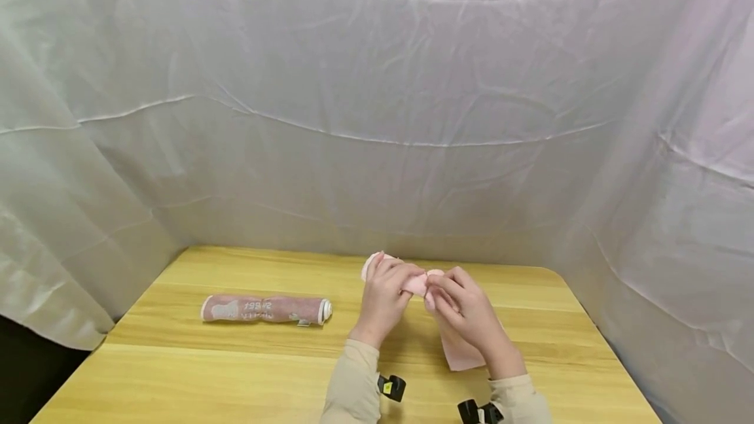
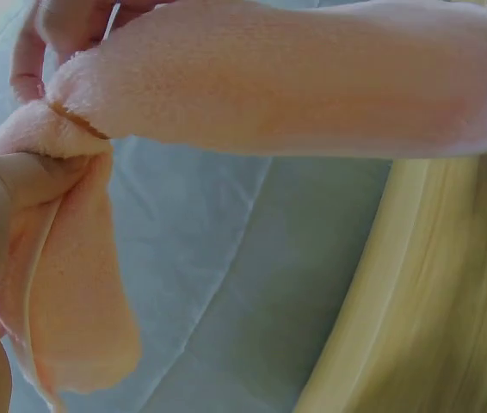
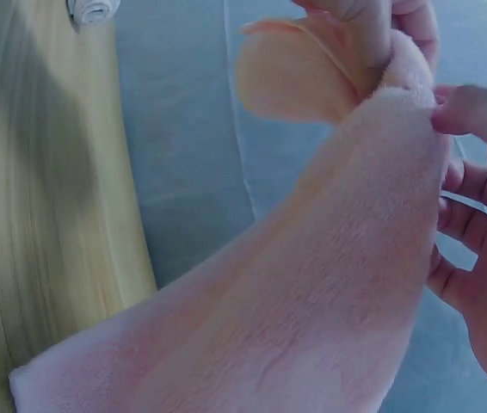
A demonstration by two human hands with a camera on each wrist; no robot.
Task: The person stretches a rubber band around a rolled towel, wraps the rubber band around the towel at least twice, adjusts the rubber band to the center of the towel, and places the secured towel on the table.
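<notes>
A pink plush towel (image 1: 462, 349) is held up above the table between both hands. My left hand (image 1: 385, 290) grips its shorter end, thumb pressed on the cloth; a rounded flap (image 2: 84, 301) hangs beside that thumb in the left wrist view. At the bunched part, my right hand (image 1: 462, 306) pinches the towel's edge between thumb and fingertips. A thin brownish band (image 2: 78, 120) crosses the cloth where it narrows between the hands. From there the long part (image 3: 312, 258) drops toward the table's near side.
A rolled dusty-pink towel (image 1: 265, 309) with white lettering lies on the wooden table (image 1: 206, 378), left of the hands. Grey-white curtains (image 1: 377, 182) enclose the back and sides. Black wrist cameras (image 1: 391, 387) sit by the beige sleeves (image 1: 353, 381).
</notes>
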